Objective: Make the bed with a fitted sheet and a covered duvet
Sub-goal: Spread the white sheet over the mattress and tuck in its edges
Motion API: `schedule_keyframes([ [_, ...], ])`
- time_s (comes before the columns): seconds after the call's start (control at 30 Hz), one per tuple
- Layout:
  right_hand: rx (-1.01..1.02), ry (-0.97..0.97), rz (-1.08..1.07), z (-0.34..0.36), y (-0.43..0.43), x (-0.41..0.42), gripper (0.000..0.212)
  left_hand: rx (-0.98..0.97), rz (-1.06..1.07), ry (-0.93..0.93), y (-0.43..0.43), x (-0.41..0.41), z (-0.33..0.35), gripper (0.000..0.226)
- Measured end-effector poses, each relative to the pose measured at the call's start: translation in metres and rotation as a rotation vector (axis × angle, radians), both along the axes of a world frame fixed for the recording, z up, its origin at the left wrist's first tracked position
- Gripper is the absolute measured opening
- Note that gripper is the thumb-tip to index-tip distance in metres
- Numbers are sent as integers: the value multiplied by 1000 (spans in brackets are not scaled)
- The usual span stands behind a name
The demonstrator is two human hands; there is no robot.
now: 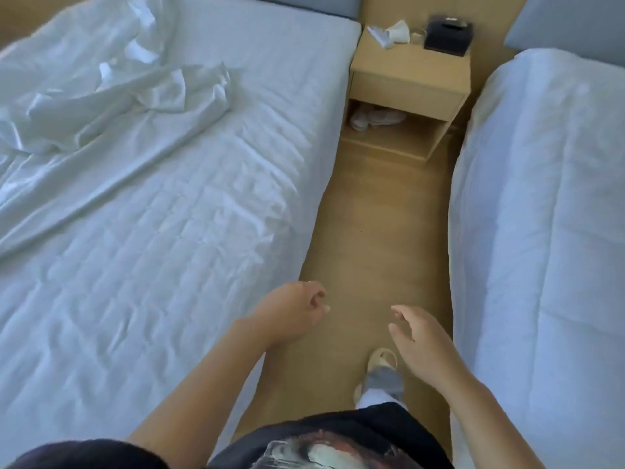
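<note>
1. The left bed (176, 252) is seen with its long axis running from the lower left up to the headboard at the top; its mattress is covered by a white quilted, wrinkled layer.
2. A crumpled white sheet (111, 96) is bunched on the upper left part of that mattress, its heap stretched crosswise, with flat cloth trailing to the left edge.
3. A white duvet (548, 231) is laid lengthwise on the right bed, along the wooden floor (372, 231) between the beds.
4. The left hand (294, 309) is held over the aisle beside the left bed's edge, its fingers loosely curled, holding nothing.
5. The right hand (419, 336) is held near the duvet, its fingers relaxed and spread, holding nothing.
6. On the nightstand (409, 82), a black tissue box (448, 35) is stood; pale shoes (375, 118) are kept in its open lower compartment.
</note>
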State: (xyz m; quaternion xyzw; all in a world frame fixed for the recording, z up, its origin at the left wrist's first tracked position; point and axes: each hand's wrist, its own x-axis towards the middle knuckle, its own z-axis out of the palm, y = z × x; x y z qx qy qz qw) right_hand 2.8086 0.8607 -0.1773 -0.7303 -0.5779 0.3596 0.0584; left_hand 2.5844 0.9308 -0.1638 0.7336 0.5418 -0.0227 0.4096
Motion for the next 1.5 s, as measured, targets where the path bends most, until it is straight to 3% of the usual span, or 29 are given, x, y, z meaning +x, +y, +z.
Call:
schedule_keyframes([
  [0.17,-21,62,154,-10,159,61,41,32,248,70,107,37,-12,35],
  [0.33,63,114,348,7,344,68,37,-42,578,50,197,43,-9,30],
  [0.57,96,111,759,5,580,0,41,-27,927,-6,362,20,-26,28],
  [0.83,43,93,988,5,796,-84,42,-37,1044,-47,589,-19,-28,34],
  [0.93,0,122,1044,-10,861,-120,41,-88,1141,-51,657,-44,-44,49],
  [1.2,-109,163,1302,-96,1014,-252,38,-149,1451,262,829,-136,-142,87],
  [1.33,-38,158,1423,-148,1068,-321,38,-222,1435,453,888,-184,-205,99],
  [1.5,102,63,1452,-204,1091,-394,51,-250,1320,596,892,-224,-265,67],
])
